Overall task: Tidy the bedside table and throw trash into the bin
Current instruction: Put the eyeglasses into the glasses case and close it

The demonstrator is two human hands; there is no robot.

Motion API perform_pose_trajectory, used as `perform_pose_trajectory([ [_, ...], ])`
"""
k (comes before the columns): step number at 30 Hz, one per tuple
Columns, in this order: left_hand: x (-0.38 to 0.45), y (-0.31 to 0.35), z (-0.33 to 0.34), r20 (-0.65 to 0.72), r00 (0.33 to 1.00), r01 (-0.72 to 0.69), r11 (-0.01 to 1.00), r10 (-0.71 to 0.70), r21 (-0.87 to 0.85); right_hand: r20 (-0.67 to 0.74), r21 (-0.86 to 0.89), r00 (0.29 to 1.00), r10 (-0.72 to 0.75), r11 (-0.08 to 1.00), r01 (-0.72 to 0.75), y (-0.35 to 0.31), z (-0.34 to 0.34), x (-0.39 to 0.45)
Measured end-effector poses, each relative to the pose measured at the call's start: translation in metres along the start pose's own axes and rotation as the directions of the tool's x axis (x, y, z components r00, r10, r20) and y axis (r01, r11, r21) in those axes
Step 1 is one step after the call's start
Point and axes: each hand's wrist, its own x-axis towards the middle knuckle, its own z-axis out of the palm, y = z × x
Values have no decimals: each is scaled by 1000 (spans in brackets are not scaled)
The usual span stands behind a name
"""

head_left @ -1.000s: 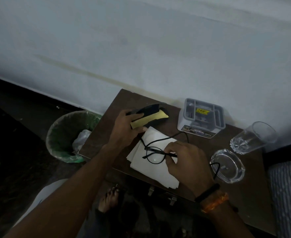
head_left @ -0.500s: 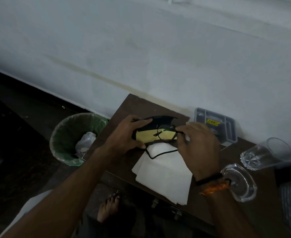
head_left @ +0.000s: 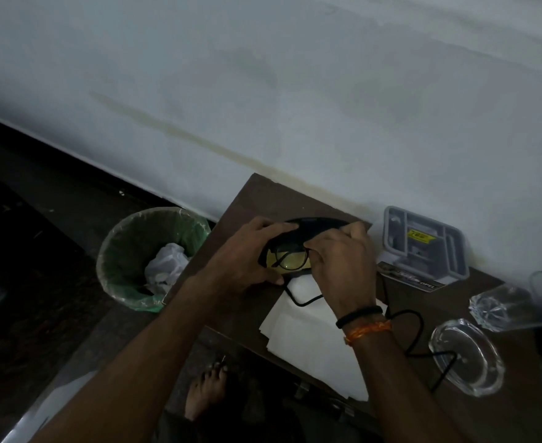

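A black glasses case (head_left: 314,225) with a yellow lining lies open at the back of the brown bedside table (head_left: 256,199). My left hand (head_left: 244,260) grips the case's left end. My right hand (head_left: 340,260) pinches black round-framed glasses (head_left: 290,257) and holds them inside the case, over the yellow lining. White paper sheets (head_left: 311,346) lie on the table under my right wrist. A black cord (head_left: 413,334) runs across the sheets toward the right. A green-lined bin (head_left: 125,251) with crumpled white trash stands on the floor left of the table.
A grey plastic organiser (head_left: 423,247) stands against the wall, right of the case. A glass ashtray (head_left: 467,359) and a drinking glass (head_left: 506,302) lying on its side occupy the table's right side. My bare foot (head_left: 205,391) is on the floor below the table's front edge.
My right hand lifted the glasses off the paper sheets and brought them into the open case, which my left hand kept holding. The glasses now sit lower inside the case.
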Motion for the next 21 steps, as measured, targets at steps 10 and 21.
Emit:
perform_pose_trajectory([
  [10, 4, -7, -1, 0, 1000, -16, 1000, 16, -3, 49, 8, 998, 47, 999, -47, -6, 20, 4],
  [21, 5, -15, 0, 5, 1000, -11, 999, 11, 44, 71, 225, 995, 63, 971, -78, 1, 11, 6],
])
